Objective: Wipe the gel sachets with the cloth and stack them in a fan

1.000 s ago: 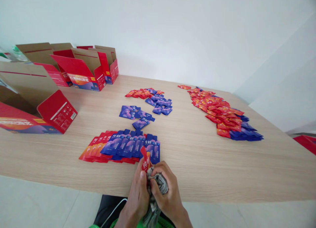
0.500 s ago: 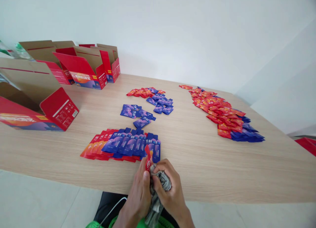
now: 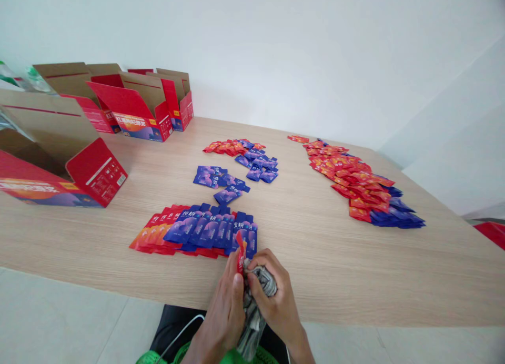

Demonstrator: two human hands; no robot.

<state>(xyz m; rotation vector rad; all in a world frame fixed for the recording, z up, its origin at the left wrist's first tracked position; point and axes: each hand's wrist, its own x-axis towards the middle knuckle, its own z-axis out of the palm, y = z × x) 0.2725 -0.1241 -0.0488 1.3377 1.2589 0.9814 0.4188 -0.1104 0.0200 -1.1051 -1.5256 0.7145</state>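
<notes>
Near the table's front edge, my left hand [image 3: 226, 301] holds a red sachet [image 3: 240, 248] upright, its fingers pressed flat along one side. My right hand [image 3: 278, 293] is closed around a bunched grey striped cloth [image 3: 250, 335], which it presses against the sachet's other side. The sachet's lower part is hidden between hands and cloth. Just beyond my left hand lies an overlapping row of sachets, with blue sachets [image 3: 211, 230] on top and red sachets [image 3: 152, 232] fanned out at the left.
Open red cartons [image 3: 136, 124] stand at the back left, and a nearer carton [image 3: 94, 174] is at the left. Loose blue sachets [image 3: 229, 193] and a small mixed pile [image 3: 256, 161] lie mid-table. A long heap of red and blue sachets [image 3: 351, 180] stretches along the right.
Both hands have shifted very slightly to the right, with the red sachet and the cloth still in them. The whole view has also moved a little; the sachets on the table lie as before.
</notes>
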